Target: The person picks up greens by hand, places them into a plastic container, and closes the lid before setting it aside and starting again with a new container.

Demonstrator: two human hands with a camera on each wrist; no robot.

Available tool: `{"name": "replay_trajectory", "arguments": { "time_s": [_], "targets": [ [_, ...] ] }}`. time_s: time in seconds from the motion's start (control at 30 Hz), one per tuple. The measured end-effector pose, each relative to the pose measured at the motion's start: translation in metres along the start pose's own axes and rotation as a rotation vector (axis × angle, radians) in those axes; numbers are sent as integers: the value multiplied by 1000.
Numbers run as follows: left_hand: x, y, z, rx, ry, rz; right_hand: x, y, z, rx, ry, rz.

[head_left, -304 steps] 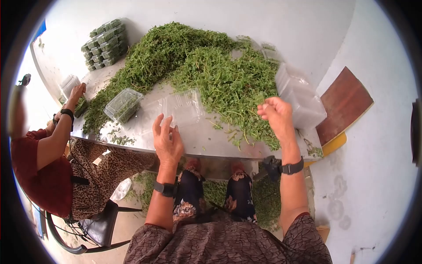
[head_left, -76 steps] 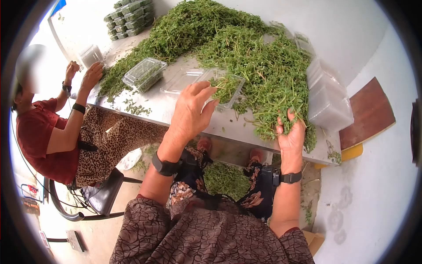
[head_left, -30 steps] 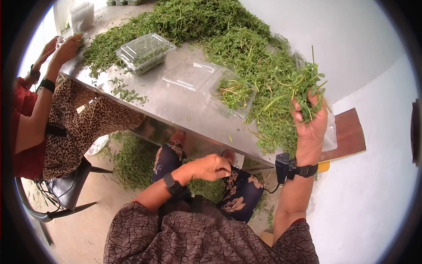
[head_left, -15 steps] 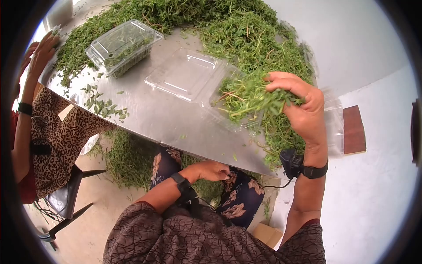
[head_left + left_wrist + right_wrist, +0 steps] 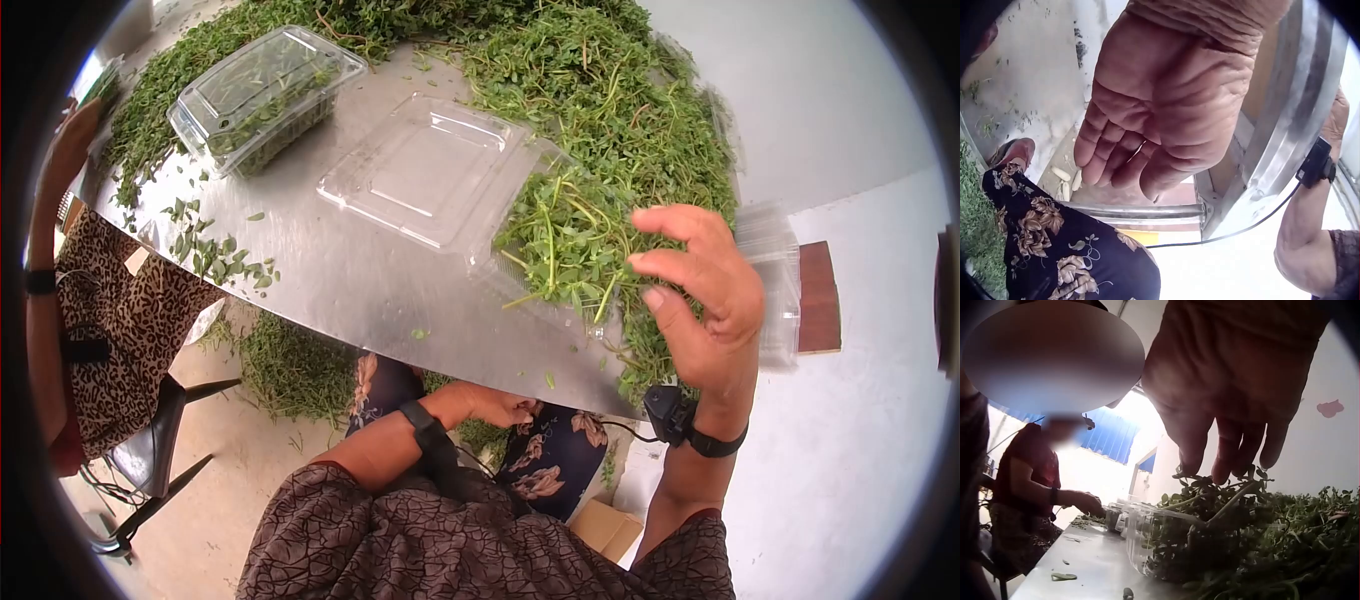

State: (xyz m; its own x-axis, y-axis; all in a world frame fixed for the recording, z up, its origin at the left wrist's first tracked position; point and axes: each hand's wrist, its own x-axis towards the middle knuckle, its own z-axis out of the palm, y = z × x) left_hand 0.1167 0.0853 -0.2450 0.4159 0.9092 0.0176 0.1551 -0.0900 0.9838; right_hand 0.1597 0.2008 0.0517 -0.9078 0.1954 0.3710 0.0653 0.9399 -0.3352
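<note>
An open clear plastic clamshell box lies on the metal table, its lid (image 5: 410, 185) spread flat to the left. Leafy green stems (image 5: 560, 245) heap over its base, some hanging past the front rim. My right hand (image 5: 705, 295) is at the heap's right side with thumb and fingers spread apart; in the right wrist view its fingertips are right at the top leaves (image 5: 1235, 487). Below the table edge, my left hand (image 5: 495, 403) hangs by my knee. The left wrist view shows its fingers (image 5: 1100, 147) loosely bent, holding nothing.
A large pile of greens (image 5: 600, 90) covers the table's back and right. A closed box of greens (image 5: 270, 105) stands left, near loose leaves (image 5: 225, 255). Stacked clear containers (image 5: 770, 280) stand at the right edge. Another person (image 5: 110, 330) sits at left.
My right hand gripped a bunch of greens from the pile, carried it left to the box and let go. My left hand dropped from the table to my knee. The head view moved closer.
</note>
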Motion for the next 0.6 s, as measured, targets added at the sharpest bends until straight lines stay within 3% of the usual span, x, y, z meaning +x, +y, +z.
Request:
{"name": "replay_trajectory", "arguments": {
  "time_s": [0.4, 0.53, 0.6],
  "targets": [
    [-2, 18, -6, 290, 135, 19, 11, -6, 39, -73, -277, -96],
    [-1, 8, -3, 377, 130, 17, 12, -9, 22, -95, -296, -95],
    [4, -5, 5, 345, 155, 22, 12, -10, 8, -18, -160, -114]
  ]
}}
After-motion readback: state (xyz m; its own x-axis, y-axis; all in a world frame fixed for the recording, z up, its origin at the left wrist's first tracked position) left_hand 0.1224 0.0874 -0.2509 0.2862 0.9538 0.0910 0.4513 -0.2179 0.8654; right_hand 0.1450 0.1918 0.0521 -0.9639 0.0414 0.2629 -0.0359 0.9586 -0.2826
